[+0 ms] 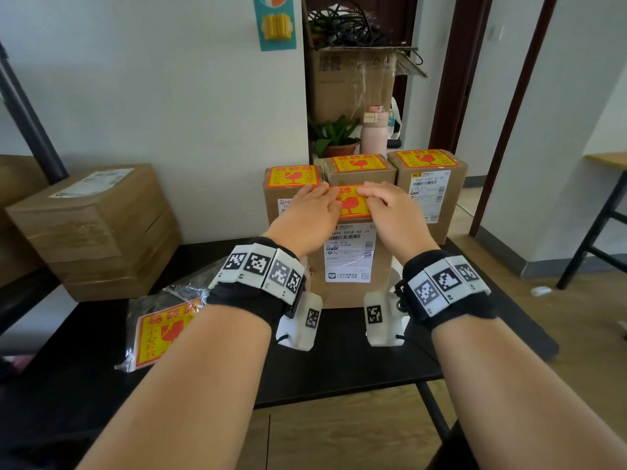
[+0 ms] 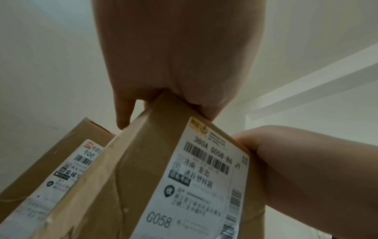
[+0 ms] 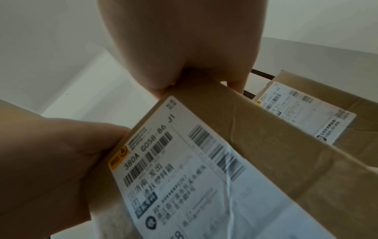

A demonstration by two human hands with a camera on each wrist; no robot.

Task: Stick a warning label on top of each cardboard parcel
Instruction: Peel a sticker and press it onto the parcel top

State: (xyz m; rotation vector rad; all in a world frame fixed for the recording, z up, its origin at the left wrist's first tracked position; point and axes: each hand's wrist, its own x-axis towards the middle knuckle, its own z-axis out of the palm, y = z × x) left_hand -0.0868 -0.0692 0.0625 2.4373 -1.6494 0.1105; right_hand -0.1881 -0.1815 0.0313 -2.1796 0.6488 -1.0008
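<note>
Four brown cardboard parcels stand on the black table (image 1: 356,361). The three at the back carry red-and-yellow warning labels on top: left (image 1: 293,176), middle (image 1: 359,163), right (image 1: 425,158). On the front parcel (image 1: 349,293) lies another warning label (image 1: 351,203). My left hand (image 1: 314,205) and right hand (image 1: 385,205) press on it from either side, fingers laid over the top. The wrist views show each palm, left (image 2: 180,56) and right (image 3: 184,40), resting on the parcel's top edge above its white shipping label (image 2: 200,186). The fingertips are hidden there.
A plastic bag of spare warning labels (image 1: 163,330) lies on the table at the left. A large cardboard box (image 1: 95,228) stands further left. Behind the parcels are a pink bottle (image 1: 373,134) and a potted plant (image 1: 336,137). Another table (image 1: 607,161) is at the right.
</note>
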